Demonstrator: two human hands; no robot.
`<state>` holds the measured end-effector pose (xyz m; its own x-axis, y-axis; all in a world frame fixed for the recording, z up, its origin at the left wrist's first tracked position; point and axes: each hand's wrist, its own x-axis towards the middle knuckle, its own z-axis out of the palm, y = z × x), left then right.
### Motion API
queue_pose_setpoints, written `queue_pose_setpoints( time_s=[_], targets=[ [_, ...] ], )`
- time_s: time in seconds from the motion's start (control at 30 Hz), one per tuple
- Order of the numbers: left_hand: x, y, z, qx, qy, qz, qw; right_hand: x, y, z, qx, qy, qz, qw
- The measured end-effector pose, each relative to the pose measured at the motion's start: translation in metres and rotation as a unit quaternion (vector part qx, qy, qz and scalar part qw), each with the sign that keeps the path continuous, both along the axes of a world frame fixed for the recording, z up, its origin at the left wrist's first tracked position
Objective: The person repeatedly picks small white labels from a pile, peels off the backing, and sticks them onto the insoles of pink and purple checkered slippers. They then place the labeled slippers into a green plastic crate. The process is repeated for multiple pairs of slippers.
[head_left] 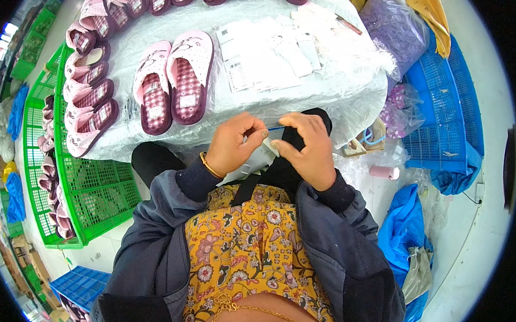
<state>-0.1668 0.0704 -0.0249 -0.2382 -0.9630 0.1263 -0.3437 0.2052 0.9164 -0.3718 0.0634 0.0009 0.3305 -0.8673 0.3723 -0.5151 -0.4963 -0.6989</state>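
My left hand (234, 142) and my right hand (306, 150) are close together over my lap, just in front of the table edge. Between their fingertips stretches a thin blue strip (276, 127), pinched at both ends; its exact kind is too small to tell. A pale scrap, perhaps paper, shows just below it, partly behind the fingers. Beyond my hands on the table stand two pink slippers with plum checked insoles: a left slipper (155, 88) and a right slipper (187, 78), side by side. White printed paper sheets (254, 59) lie to their right.
The table (225, 110) is covered in clear plastic. More pink slippers (88, 120) line its left and far edges. A green crate (96, 181) stands left; blue baskets (439, 106) stand right, near a purple-filled bag (393, 28). A blue plastic bag (403, 227) lies lower on the floor.
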Motion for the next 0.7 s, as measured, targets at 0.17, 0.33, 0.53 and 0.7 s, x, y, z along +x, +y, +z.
queue_pose_setpoints(
  time_s=[0.17,0.33,0.53,0.7],
  targets=[
    [-0.004,0.000,0.006,0.032,0.041,-0.006,0.999,0.007,0.001,-0.013,0.135,-0.084,0.035,0.987],
    [0.012,-0.029,0.013,-0.272,-0.152,0.108,0.944,0.012,-0.013,-0.023,0.077,-0.086,-0.005,0.993],
    [0.021,-0.039,-0.002,-0.192,-0.092,0.164,0.963,0.050,-0.067,-0.017,-0.022,-0.031,0.011,0.999],
    [0.024,-0.027,0.001,-0.178,-0.075,0.159,0.968,0.060,-0.098,-0.024,-0.189,0.148,0.047,0.970]
  ],
)
